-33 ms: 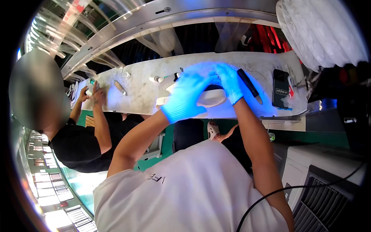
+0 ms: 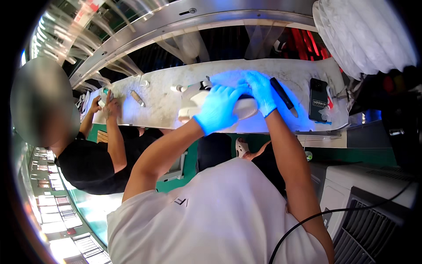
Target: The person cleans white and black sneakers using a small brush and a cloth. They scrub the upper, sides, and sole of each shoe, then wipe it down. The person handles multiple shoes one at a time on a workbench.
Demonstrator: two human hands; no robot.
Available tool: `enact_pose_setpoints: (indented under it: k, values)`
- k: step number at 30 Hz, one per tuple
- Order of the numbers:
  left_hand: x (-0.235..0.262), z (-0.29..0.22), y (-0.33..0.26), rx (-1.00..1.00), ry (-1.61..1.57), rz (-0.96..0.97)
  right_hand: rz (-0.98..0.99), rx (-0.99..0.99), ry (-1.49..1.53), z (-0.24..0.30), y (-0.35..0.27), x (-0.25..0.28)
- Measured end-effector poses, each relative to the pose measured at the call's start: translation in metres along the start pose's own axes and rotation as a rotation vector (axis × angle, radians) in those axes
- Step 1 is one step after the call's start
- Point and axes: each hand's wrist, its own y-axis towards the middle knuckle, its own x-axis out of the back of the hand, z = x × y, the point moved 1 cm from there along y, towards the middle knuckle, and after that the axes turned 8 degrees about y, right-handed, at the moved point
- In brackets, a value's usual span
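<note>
Across the left part of one white shoe (image 2: pixel 247 110) on the worktop (image 2: pixel 159 90), the gloved left hand (image 2: pixel 219 106) is laid; by its right end the gloved right hand (image 2: pixel 262 93) is placed; whether either grip is clenched cannot be told. Since the earlier frame, the left hand has been shifted rightward and its blur has gone. From this shoe, one black-handled tool (image 2: pixel 282 96) is seen at two o'clock, one phone (image 2: pixel 318 93) at three, one grey-and-white shoe (image 2: pixel 189 99) at nine; farther toward nine, one brown-handled tool (image 2: pixel 137 98) and one co-worker (image 2: pixel 92 168) are found.
</note>
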Motion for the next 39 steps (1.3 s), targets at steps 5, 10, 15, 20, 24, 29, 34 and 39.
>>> enact_pose_setpoints:
  k: [5,10,15,20,24,29,34,39]
  values:
    - [0.070,-0.016,0.009,0.067,-0.402,-0.188,0.035,0.278,-0.154,-0.017,0.024,0.051]
    - [0.100,0.033,-0.097,0.212,-0.239,-0.456,0.033,-0.495,0.388,0.060,-0.015,-0.031]
    - [0.006,0.059,-0.139,0.353,-0.157,-0.077,0.168,0.057,-0.379,0.052,-0.018,-0.037]
    - [0.024,0.046,-0.128,0.296,-0.116,0.028,0.098,0.090,-0.377,0.039,-0.020,-0.023]
    - [0.033,0.047,-0.119,0.346,-0.175,0.151,0.074,0.079,-0.360,0.041,-0.025,-0.028]
    - [0.029,0.032,-0.090,0.309,-0.182,0.048,0.065,0.082,-0.347,0.042,-0.025,-0.031]
    - [0.022,0.005,-0.062,0.290,-0.111,-0.073,0.062,0.062,-0.353,0.040,-0.027,-0.019]
    - [0.017,-0.002,-0.058,0.348,-0.128,-0.084,0.332,-0.035,-0.386,0.042,-0.069,0.022]
